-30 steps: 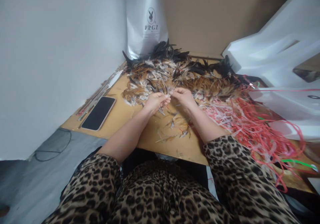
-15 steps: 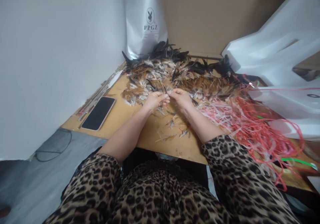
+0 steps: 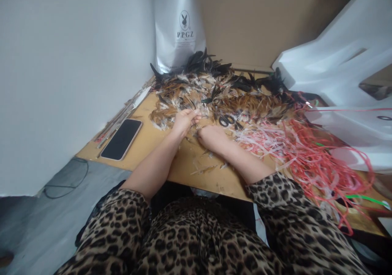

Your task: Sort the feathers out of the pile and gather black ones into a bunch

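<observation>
My left hand (image 3: 184,121) is closed in a pinch at the front of a heap of brown, white and black feathers (image 3: 254,101). A feather seems to stand up from its fingertips, though it blends with the heap behind. Lower and to the right, my right hand (image 3: 212,138) is curled closed, its fingertips turned down and hidden, so what it holds does not show. Just beyond it lie black-handled scissors (image 3: 226,121). Loose feather scraps (image 3: 208,169) are scattered on the tabletop (image 3: 226,185) between my forearms.
A phone (image 3: 121,139) and thin sticks (image 3: 122,110) lie at the left edge. Pink and white plastic strips (image 3: 318,156) tangle on the right. A silver bag (image 3: 180,25) stands behind the feathers; white plastic sheeting (image 3: 324,58) hangs at the right.
My right hand has pulled away from the left, down and toward me, and curled closed. The left hand has shifted slightly left. The scissors now show beyond the right hand.
</observation>
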Available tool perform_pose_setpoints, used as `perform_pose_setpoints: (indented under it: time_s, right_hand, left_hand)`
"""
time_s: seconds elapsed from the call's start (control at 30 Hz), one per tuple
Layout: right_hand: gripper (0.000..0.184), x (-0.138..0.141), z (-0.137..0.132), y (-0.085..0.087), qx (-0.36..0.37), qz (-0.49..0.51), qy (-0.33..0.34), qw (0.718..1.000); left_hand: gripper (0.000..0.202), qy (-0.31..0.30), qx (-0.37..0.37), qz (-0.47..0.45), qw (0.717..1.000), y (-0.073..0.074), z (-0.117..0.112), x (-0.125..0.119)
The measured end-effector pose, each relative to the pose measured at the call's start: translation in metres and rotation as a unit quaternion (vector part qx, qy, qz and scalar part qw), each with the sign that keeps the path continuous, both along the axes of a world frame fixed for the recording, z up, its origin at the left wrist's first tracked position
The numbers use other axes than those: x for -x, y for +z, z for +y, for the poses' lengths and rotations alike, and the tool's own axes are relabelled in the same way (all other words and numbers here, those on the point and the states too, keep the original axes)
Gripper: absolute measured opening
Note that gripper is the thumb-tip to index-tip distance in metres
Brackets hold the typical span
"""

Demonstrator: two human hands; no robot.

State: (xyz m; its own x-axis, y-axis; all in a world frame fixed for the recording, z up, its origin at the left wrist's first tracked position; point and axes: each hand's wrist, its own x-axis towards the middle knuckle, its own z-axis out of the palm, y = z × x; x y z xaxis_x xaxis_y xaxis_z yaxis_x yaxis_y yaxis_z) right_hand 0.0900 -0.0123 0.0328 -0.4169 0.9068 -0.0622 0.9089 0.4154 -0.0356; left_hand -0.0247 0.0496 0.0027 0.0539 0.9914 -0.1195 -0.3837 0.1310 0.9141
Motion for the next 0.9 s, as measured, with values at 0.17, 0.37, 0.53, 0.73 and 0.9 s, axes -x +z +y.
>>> perform_pose_setpoints:
  time_s: [0.17,0.37,0.53,0.73,0.9]
  right_hand:
    - [0.022,-0.013,0.013,-0.008,0.023,0.07,-0.017,0.997]
    - [0.02,-0.043,0.044,-0.012,0.2,0.537,-0.129,0.81]
    - [0.031,-0.043,0.052,-0.016,0.217,0.738,-0.164,0.618]
    - [0.033,-0.032,0.049,-0.022,0.141,0.744,-0.158,0.633]
    - [0.028,-0.029,0.047,-0.022,0.098,0.728,-0.157,0.66]
  left_hand:
    - [0.015,0.005,-0.011,-0.01,1.0,0.002,-0.001,0.0]
    - [0.015,0.015,-0.002,-0.058,0.998,0.006,-0.001,0.003]
    - [0.005,-0.078,0.049,-0.092,0.991,0.004,-0.003,0.001]
    - [0.01,-0.192,0.078,-0.111,0.972,0.004,-0.011,-0.005]
    - [0.008,-0.167,0.076,-0.114,0.976,0.004,-0.011,-0.007]
